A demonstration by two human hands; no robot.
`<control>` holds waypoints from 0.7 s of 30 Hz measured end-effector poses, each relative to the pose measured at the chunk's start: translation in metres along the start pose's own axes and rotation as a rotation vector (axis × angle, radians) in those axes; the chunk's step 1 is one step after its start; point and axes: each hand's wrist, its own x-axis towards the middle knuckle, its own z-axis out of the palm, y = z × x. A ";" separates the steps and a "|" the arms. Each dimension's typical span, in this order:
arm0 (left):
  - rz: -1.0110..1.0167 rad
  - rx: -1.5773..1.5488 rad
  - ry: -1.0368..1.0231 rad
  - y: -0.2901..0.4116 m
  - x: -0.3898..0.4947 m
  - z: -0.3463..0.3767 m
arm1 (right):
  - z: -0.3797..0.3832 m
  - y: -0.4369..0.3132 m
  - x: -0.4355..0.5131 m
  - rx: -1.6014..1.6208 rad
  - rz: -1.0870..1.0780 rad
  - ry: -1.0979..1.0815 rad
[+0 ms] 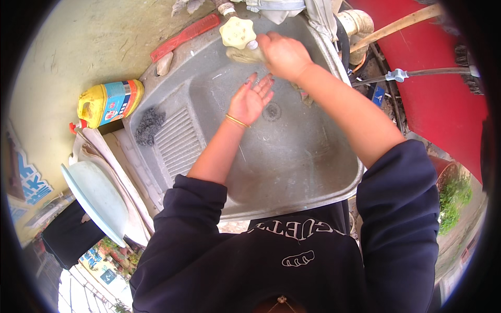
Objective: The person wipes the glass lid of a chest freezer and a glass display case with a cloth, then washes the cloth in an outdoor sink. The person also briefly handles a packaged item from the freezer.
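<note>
My left hand (249,102) is over the sink basin (282,156), palm up with fingers apart and nothing in it. A thin gold-coloured bangle (237,121) circles that wrist. My right hand (285,56), fingers curled, is at the far side of the sink, close to the white spout tip (252,45) of the tap. The tap has a pale yellow scalloped knob (237,33). A blurred, pale greenish-beige pad or cloth (245,55) is under the knob and reaches toward my right fingers. Whether they grip it is hidden.
A washboard slope (179,143) with a dark steel-wool scourer (150,126) forms the sink's left side. Beyond are a yellow detergent jug (109,102), a pale blue basin (98,195) and a red brush handle (185,37). A wooden stick (395,28) and pipe elbow (357,25) stand right.
</note>
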 end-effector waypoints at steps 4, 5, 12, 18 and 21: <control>0.148 -0.150 -0.014 -0.011 0.013 0.022 | 0.013 -0.021 -0.026 0.136 -0.115 -0.050; 0.236 -0.169 -0.062 -0.009 0.019 0.026 | 0.017 -0.023 -0.035 0.223 -0.195 -0.012; 0.305 -0.166 0.274 -0.011 0.003 0.027 | 0.041 -0.013 -0.082 1.318 0.922 0.253; 0.269 0.217 0.034 -0.010 -0.030 0.030 | 0.062 0.004 -0.059 2.492 1.088 0.103; 0.330 0.326 -0.027 -0.002 -0.029 0.031 | 0.065 0.005 -0.051 2.192 1.088 0.232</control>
